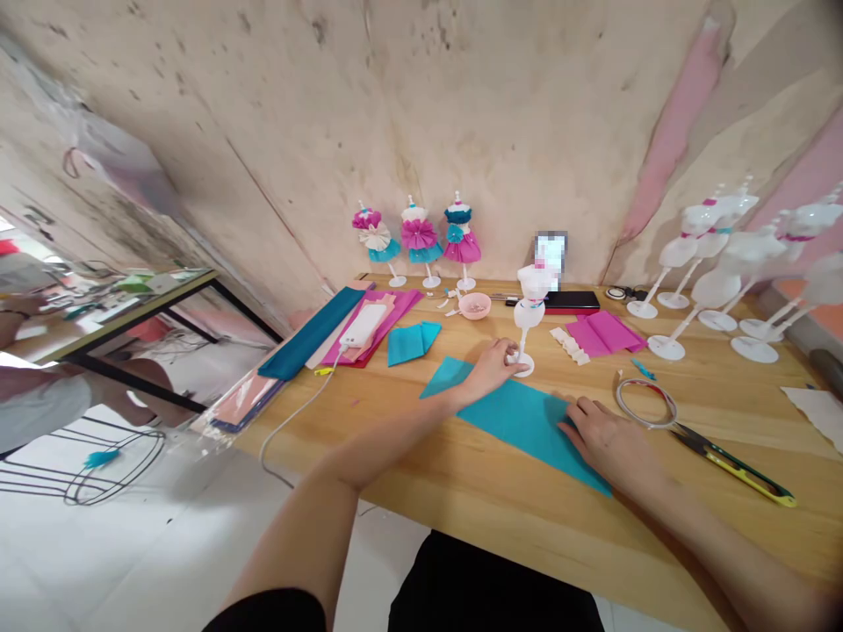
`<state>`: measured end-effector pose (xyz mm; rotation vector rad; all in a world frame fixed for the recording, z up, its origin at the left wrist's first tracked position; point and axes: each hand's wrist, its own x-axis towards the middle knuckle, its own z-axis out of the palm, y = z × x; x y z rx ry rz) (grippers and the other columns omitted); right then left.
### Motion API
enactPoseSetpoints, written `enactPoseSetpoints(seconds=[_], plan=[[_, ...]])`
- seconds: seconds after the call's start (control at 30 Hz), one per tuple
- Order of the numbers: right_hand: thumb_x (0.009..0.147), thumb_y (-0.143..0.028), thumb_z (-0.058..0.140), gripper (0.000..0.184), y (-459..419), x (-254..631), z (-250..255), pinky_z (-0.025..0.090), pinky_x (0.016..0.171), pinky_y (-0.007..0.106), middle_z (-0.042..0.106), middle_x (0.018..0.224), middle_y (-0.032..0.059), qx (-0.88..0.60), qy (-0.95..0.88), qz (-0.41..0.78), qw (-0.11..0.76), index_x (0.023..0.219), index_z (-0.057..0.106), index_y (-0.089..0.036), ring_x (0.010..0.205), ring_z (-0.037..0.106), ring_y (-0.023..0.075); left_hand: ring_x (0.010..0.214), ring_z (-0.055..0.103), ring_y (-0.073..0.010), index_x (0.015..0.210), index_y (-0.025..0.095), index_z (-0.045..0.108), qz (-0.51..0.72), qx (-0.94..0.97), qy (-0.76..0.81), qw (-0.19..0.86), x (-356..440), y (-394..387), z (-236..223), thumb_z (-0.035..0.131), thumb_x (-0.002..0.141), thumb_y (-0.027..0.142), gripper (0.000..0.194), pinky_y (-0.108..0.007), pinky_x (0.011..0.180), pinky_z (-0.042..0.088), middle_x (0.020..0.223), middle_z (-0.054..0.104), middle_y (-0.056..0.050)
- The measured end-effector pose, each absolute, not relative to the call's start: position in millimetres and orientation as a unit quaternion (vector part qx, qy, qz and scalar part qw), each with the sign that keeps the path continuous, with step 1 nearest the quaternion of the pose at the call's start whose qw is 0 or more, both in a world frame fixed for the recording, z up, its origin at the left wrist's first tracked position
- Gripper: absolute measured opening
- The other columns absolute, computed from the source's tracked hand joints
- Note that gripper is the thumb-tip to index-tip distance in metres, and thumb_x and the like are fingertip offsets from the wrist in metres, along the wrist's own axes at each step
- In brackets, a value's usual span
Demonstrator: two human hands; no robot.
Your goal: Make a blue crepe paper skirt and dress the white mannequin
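A small white mannequin (530,312) stands upright on a round base, with a pink band at its neck and a blue band at its waist. My left hand (493,370) has its thumb and fingers closed around the edge of that base. Across the table in front of it lies a long strip of turquoise crepe paper (514,421), flat, passing under my left wrist. On the strip's right part rests my right hand (598,434), fingers loosely bent and a little apart, holding nothing.
Three dressed mannequins (421,233) stand along the wall, and several bare ones (715,263) at the right. Snips (734,463) lie beside a coil of wire (646,404). A pink bowl (474,305), folded papers (412,342) and a cabled white device (363,326) sit leftward. A phone (551,250) leans behind.
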<state>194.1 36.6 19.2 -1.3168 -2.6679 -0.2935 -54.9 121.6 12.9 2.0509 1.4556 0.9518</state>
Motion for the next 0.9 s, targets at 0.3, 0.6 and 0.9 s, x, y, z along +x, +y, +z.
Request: enactPoseSetpoints(seconds=[0.3,0.6,0.9], plan=[[0.099,-0.038,0.039,0.028,35,193,18,0.033,0.055,0.030,0.063,0.089,0.0069,-0.453,-0.887,-0.078,0.052,0.091,0.058,-0.018,0.078,0.062,0.0208,0.067,0.057,-0.0147,0.088,0.018,0.068,0.345,0.752,0.514,0.226,-52,171,4,0.053,0.089,0.038,0.025,-0.026,0.062,0.043,0.078,0.067,-0.003],[0.100,-0.041,0.035,0.033,36,193,21,0.035,0.059,0.028,0.067,0.088,0.0059,-0.462,-0.886,-0.021,0.010,0.096,0.059,-0.019,0.077,0.065,0.0191,0.081,0.058,-0.0173,0.089,0.020,0.066,0.358,0.743,0.524,0.213,-44,184,-22,0.057,0.087,0.035,0.018,-0.029,0.076,0.044,0.085,0.064,-0.004],[0.099,-0.045,0.037,0.034,52,206,22,0.033,0.060,0.028,0.068,0.089,0.0046,-0.486,-0.872,-0.048,-0.007,0.105,0.060,-0.020,0.079,0.065,0.0194,0.080,0.058,-0.0164,0.085,0.020,0.067,0.348,0.748,0.521,0.220,-52,187,-23,0.061,0.084,0.032,0.013,-0.028,0.076,0.045,0.082,0.063,-0.002]])
